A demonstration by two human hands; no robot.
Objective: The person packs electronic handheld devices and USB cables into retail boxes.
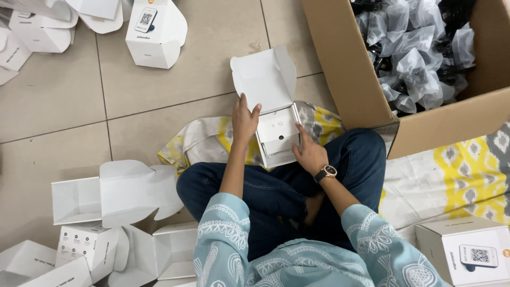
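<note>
- Far left, on the tiled floor (pixel 64 101): heap of empty white cartons (pixel 114 194) with flaps open, some lying on their sides; more at the top-left corner.
- Top left of centre: one closed white carton (pixel 151 40), upright, with a printed label on top, well apart from the hands.
- Centre: person sits cross-legged in blue jeans on a yellow-and-grey patterned cloth (pixel 467 170) spread on the floor.
- Left hand (pixel 244 119): fingers straight and close together, thumb out, flat against the left wall of the small white box (pixel 276 133), where the lid hinges.
- Small white box: sits on the cloth just in front of the knees, between both hands, lid (pixel 264 77) tipped up and back. A white insert is seated inside; can't tell what's under it.
- Right hand (pixel 309 151): wristwatch (pixel 329 171) on the wrist, index finger stretched out and pressing the box's right edge, other fingers curled loosely. Not gripping anything.
- Right: big brown cardboard box (pixel 350 79), open, full of dark parts in clear plastic bags (pixel 419 58), near the right knee.
- Bottom right: another closed white labelled carton (pixel 467 250) on the cloth.
</note>
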